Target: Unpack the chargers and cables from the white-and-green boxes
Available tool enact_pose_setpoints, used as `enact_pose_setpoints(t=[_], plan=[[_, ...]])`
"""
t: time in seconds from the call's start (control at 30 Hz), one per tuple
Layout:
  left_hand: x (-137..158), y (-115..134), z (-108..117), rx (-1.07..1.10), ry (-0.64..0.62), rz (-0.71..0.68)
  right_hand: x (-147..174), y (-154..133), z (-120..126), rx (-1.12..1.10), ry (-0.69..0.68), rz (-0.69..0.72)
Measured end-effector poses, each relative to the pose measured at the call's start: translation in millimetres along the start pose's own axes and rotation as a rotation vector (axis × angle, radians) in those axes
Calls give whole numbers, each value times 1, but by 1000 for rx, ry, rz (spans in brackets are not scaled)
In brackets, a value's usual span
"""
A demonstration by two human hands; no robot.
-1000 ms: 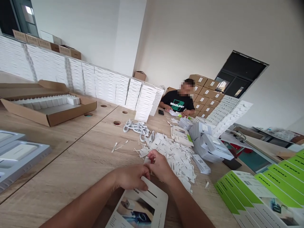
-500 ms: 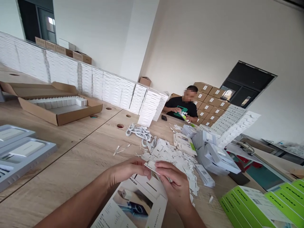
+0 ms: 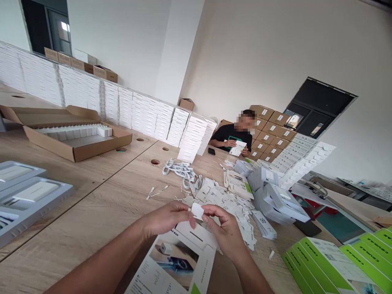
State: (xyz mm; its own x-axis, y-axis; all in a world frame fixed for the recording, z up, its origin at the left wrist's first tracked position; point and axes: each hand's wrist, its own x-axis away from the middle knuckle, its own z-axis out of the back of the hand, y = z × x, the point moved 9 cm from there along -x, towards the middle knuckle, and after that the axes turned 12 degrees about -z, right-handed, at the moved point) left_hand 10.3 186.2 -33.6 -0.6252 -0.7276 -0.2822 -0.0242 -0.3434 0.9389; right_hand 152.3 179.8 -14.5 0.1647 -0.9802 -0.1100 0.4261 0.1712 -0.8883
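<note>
A small white card piece (image 3: 197, 210) with rounded corners is pinched between my two hands. My left hand (image 3: 167, 218) is closed at its left edge, thumb and fingertips together. From the right, my right hand (image 3: 225, 228) grips it between thumb and forefinger. Just below lies a white printed carton (image 3: 173, 261) with a picture of a phone and charger, its slotted flap (image 3: 196, 234) beneath my fingers. Whether my left fingers also touch this flap, I cannot tell. Beyond my hands spreads a heap of white card scraps (image 3: 232, 216).
Coiled white cables (image 3: 183, 171) lie past the scraps. Grey-white trays (image 3: 284, 202) and green-sided boxes (image 3: 315, 261) stand on the right. Trays with white power banks (image 3: 35, 191) and an open brown carton (image 3: 76, 151) are left. Across the table, a co-worker (image 3: 234, 136) holds a white box.
The small card piece has turned to show its face, and my right fingers have shifted to its right edge. The co-worker's box has also turned, showing its white face.
</note>
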Motion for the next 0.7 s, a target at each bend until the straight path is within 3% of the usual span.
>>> enact_pose_setpoints(t=[0.3, 0.43, 0.53, 0.7], plan=[[3, -5, -4, -72, -33, 65, 4, -17, 0, 45, -71, 170], [1, -10, -12, -55, -89, 25, -2, -3, 2, 8, 3, 66], [-2, -10, -8, -66, -29, -9, -7, 11, 8, -70, 61, -23], [-3, -11, -7, -82, -26, -29, -9, 18, 3, -228, -15, -67]])
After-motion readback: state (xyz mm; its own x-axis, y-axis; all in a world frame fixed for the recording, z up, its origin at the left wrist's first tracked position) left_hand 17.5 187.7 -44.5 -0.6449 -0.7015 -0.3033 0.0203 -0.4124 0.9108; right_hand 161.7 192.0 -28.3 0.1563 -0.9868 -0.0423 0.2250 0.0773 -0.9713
